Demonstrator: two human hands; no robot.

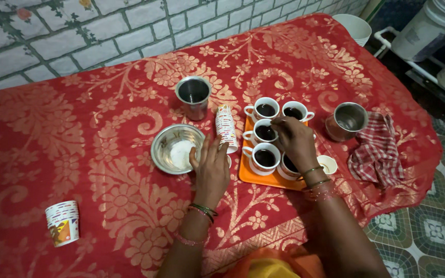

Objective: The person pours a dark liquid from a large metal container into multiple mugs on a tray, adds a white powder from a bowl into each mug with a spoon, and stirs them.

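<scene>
Both forearms reach from six o'clock over a red cloth (pixel 78 154) patterned with gold flowers.

Left hand (pixel 209 167) lies flat, fingers spread, touching the rim of a shallow steel bowl (pixel 176 148) at its ten o'clock and just below a tilted stack of printed paper cups (pixel 226 127). Right hand (pixel 295 141) hovers over an orange tray (pixel 263 178), fingertips pinched together above a white cup of dark tea (pixel 265 132); what it pinches is too small to tell. More white handled cups (pixel 266 109) sit on the tray. Steel tumblers stand at twelve (pixel 193 96) and two o'clock (pixel 347 120), a checked red cloth (pixel 376 149) crumpled beside the latter. Second paper-cup stack (pixel 62 222) at eight o'clock. Pale tiled wall (pixel 78 36) behind; patterned floor tiles (pixel 439 226) and white buckets (pixel 423 25) to the right.
</scene>
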